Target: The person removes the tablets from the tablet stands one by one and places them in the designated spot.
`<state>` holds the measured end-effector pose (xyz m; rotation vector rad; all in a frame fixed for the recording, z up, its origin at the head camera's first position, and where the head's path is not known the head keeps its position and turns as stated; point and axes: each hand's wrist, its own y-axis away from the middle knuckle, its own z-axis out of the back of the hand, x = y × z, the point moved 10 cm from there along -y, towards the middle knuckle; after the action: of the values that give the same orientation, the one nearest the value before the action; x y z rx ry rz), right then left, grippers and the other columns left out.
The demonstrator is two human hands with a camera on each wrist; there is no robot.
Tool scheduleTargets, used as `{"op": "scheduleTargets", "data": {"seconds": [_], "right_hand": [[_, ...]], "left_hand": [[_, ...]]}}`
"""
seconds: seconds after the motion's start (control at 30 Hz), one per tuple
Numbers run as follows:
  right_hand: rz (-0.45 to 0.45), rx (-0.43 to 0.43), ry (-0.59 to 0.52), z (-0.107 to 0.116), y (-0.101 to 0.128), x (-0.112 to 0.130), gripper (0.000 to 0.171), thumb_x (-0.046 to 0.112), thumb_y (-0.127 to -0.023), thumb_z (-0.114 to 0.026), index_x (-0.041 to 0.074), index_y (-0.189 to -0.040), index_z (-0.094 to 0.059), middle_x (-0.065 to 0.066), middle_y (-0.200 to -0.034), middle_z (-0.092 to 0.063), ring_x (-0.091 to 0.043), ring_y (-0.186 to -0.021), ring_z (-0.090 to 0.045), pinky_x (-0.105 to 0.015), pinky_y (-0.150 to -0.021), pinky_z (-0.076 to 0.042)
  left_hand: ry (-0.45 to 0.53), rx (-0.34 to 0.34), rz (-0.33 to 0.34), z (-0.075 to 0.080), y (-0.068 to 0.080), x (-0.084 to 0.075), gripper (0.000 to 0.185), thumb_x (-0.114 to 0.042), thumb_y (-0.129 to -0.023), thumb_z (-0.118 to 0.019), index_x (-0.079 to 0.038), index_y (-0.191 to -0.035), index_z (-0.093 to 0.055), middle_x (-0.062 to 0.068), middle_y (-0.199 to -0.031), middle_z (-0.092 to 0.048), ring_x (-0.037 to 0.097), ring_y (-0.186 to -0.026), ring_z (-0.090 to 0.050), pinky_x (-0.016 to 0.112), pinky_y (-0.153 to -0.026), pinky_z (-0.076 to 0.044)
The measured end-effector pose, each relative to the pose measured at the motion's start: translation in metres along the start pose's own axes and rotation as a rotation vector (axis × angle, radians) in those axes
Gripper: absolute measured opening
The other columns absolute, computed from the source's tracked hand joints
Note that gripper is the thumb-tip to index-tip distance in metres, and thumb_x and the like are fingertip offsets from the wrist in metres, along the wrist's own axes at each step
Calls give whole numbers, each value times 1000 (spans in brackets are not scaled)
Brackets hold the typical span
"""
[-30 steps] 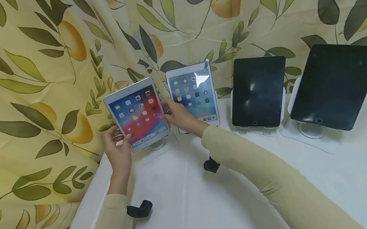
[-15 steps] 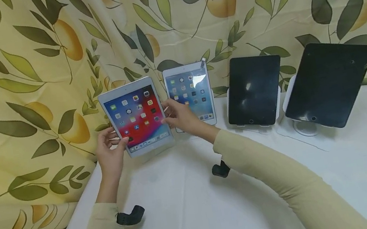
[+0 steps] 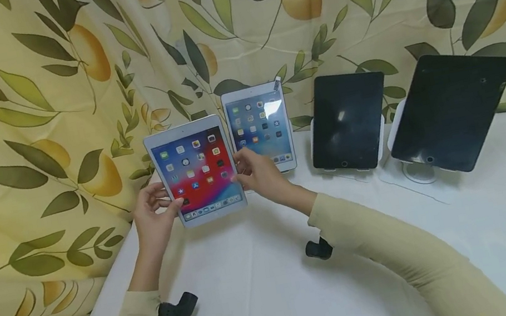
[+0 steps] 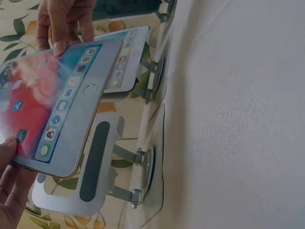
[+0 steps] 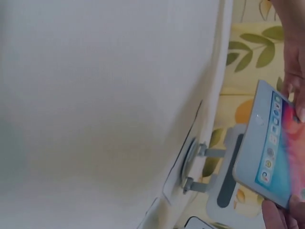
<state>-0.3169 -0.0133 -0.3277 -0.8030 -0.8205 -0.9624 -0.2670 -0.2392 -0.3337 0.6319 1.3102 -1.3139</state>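
Both hands hold a white-framed tablet [image 3: 196,171] with a lit red-and-blue home screen. My left hand [image 3: 153,212] grips its lower left edge, thumb on the front and fingers behind. At the right edge, my right hand [image 3: 263,176] pinches it the same way. In the left wrist view the tablet is raised off a silver stand [image 4: 95,162] with dark grey pads, and a gap shows between them. The right wrist view has the same stand [image 5: 231,171] behind the tablet's lower edge. A second lit white tablet [image 3: 260,128] stands just beyond my right hand.
Farther right, a dark-screened tablet [image 3: 348,121] and a larger dark-screened tablet [image 3: 450,112] lean on stands. A white cloth [image 3: 276,289] covers the table. A leaf-and-fruit patterned curtain [image 3: 65,129] hangs behind and at the left. Black wrist cameras [image 3: 178,308] sit on both sleeves.
Both hands have drawn the tablet off its stand and toward me, lower in the head view. Their grip on its edges stays the same. The head view has shifted slightly.
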Motion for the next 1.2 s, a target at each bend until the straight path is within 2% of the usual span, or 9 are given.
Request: {"op": "scheduleTargets", "data": {"seconds": [0.3, 0.43, 0.53, 0.7, 0.87, 0.97, 1.2], "right_hand": [[-95, 108, -72, -8, 25, -5, 33, 3, -88, -64, 1, -117, -48, -14, -96, -61, -22, -86, -65, -34, -66, -58], [-141, 162, -110, -12, 35, -7, 31, 1, -89, -62, 0, -116, -49, -14, -94, -60, -21, -82, -66, -34, -65, -58], [-157, 170, -124, -13, 42, -7, 30, 0, -88, -63, -1, -114, -50, -14, -92, -61, -19, -78, -65, -33, -63, -58], [-207, 149, -87, -13, 54, -11, 30, 0, -85, -66, -3, -111, -51, -13, -90, -62, -16, -73, -65, -30, -62, -58], [-279, 158, -16, -17, 65, -17, 27, 0, -82, -69, -2, -105, -54, -9, -84, -62, -14, -65, -64, -26, -60, -57], [-305, 180, 7, -20, 70, -20, 24, 1, -81, -71, -2, -99, -55, -7, -78, -63, -13, -63, -63, -25, -60, -57], [-334, 227, 60, -25, 79, -33, 22, 5, -79, -74, 0, -90, -56, -4, -68, -65, -12, -59, -63, -24, -60, -56]], "left_hand": [[-63, 131, 51, -4, 15, 5, 45, 2, -81, -70, 5, -119, -46, 12, -95, -59, 0, -68, -58, 22, -60, -56], [-82, 197, 75, -5, 25, 7, 46, 3, -82, -69, 5, -120, -44, 17, -97, -59, 1, -69, -59, 24, -61, -57], [-74, 236, 75, -7, 29, 7, 47, 3, -82, -69, 6, -121, -44, 20, -96, -58, 1, -70, -60, 24, -60, -57], [-68, 294, 112, -10, 32, 10, 51, 3, -80, -71, 7, -123, -44, 13, -91, -57, 2, -71, -58, 24, -60, -57], [-5, 374, 225, -15, 39, 22, 53, 6, -80, -69, 9, -125, -41, 4, -86, -55, 3, -69, -57, 26, -58, -56], [16, 434, 281, -18, 45, 30, 54, 5, -81, -69, 9, -125, -38, 4, -87, -54, 6, -69, -58, 27, -59, -57], [12, 518, 328, -27, 55, 43, 54, 2, -81, -69, 6, -124, -38, 6, -86, -56, 10, -68, -60, 30, -59, -57]]}}
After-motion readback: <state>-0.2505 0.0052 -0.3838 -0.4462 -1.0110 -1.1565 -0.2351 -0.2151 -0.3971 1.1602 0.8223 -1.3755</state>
